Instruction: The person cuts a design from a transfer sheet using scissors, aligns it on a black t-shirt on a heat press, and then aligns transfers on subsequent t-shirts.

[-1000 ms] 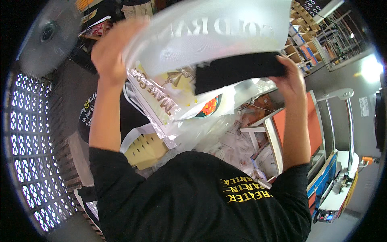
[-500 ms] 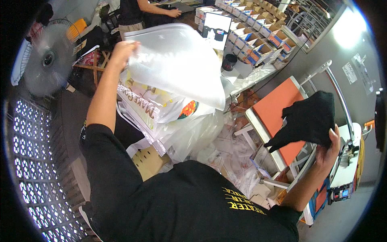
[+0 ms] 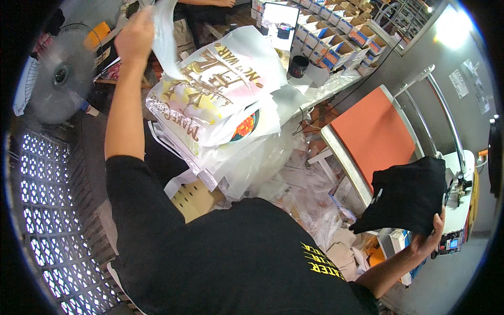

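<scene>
Left hand point(image 3: 135, 39) pinched film point(image 3: 166, 37), right hand point(image 3: 428, 239) pinched cloth point(image 3: 408, 194); with sheets point(image 3: 226, 79) between the hands, handling film gently seemed best.

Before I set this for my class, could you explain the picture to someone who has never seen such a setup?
There is no robot here: a person works with bare hands. The view comes from a wide fisheye camera worn on the head, looking down, so straight edges bend near the rim. The raised left hand holds a whitish plastic sheet. The right hand has its fingers on the lower edge of a black cloth. Between the hands lies a loose pile of printed sheets; what supports it is mostly hidden. Right of the pile is an orange pad.
</scene>
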The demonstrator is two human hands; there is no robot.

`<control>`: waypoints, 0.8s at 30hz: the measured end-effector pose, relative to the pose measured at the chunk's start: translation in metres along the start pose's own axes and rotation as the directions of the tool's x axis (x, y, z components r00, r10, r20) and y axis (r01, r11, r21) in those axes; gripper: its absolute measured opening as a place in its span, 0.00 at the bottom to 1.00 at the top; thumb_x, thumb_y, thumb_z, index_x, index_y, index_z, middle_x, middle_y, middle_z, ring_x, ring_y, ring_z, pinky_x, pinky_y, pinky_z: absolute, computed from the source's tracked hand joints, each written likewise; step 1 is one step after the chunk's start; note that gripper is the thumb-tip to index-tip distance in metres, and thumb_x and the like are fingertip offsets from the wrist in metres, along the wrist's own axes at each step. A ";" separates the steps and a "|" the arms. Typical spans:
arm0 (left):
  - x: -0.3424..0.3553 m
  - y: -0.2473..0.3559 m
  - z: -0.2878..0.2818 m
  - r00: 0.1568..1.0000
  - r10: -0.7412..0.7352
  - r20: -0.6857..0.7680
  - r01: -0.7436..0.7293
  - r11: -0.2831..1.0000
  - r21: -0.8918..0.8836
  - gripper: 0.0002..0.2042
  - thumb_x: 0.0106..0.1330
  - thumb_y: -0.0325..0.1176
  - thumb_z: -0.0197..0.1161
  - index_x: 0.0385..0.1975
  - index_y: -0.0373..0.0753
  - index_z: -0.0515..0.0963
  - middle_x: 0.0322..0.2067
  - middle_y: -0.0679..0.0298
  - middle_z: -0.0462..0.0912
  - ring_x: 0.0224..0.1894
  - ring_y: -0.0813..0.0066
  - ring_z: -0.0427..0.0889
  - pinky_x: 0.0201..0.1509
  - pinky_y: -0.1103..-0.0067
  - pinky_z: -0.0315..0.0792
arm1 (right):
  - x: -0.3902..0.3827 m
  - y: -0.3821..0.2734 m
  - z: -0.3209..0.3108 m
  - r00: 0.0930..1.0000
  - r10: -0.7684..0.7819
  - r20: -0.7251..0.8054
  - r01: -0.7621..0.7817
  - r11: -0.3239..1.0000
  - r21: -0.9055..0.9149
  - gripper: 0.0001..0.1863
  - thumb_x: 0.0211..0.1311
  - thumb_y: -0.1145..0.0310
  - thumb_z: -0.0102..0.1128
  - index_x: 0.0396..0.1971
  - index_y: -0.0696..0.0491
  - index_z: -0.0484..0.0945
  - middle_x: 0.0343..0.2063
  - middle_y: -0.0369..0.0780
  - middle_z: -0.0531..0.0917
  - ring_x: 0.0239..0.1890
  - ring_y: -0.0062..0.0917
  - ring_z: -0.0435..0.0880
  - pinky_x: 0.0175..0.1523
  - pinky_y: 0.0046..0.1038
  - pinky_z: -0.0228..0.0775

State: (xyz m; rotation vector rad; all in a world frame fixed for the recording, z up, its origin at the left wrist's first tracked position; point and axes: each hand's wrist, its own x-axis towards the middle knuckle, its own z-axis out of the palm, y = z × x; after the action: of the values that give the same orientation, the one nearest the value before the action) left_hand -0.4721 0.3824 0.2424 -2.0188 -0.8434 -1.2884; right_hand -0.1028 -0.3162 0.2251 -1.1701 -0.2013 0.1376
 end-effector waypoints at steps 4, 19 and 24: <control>-0.038 0.097 0.002 0.905 0.345 0.247 -0.337 0.938 -0.076 0.19 0.58 0.27 0.59 0.52 0.44 0.79 0.48 0.62 0.83 0.32 0.62 0.86 0.36 0.72 0.81 | -0.005 0.008 0.021 0.995 0.026 0.101 -0.014 0.993 -0.121 0.26 0.55 0.71 0.58 0.56 0.60 0.73 0.49 0.45 0.81 0.50 0.34 0.82 0.57 0.34 0.76; -0.188 0.340 -0.095 0.201 0.514 0.834 0.977 -0.049 -0.206 0.26 0.71 0.53 0.58 0.54 0.35 0.76 0.49 0.55 0.83 0.53 0.62 0.80 0.59 0.68 0.71 | -0.079 0.091 0.071 0.980 -0.006 0.200 -0.060 0.944 0.325 0.36 0.52 0.77 0.53 0.66 0.58 0.64 0.56 0.49 0.77 0.59 0.39 0.79 0.62 0.41 0.75; -0.174 0.437 -0.114 0.468 0.192 0.863 0.880 -0.196 -0.433 0.07 0.67 0.26 0.65 0.42 0.36 0.78 0.41 0.63 0.81 0.45 0.74 0.80 0.54 0.74 0.74 | -0.111 0.113 0.003 0.674 0.570 0.469 -0.240 0.770 -0.591 0.23 0.49 0.70 0.68 0.49 0.60 0.80 0.39 0.44 0.86 0.44 0.37 0.86 0.50 0.36 0.78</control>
State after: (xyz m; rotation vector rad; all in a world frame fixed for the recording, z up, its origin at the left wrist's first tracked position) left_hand -0.2556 -0.0098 0.0596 -4.1059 -1.2173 -1.6743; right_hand -0.2122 -0.2938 0.1118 -1.6401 -0.5862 0.9643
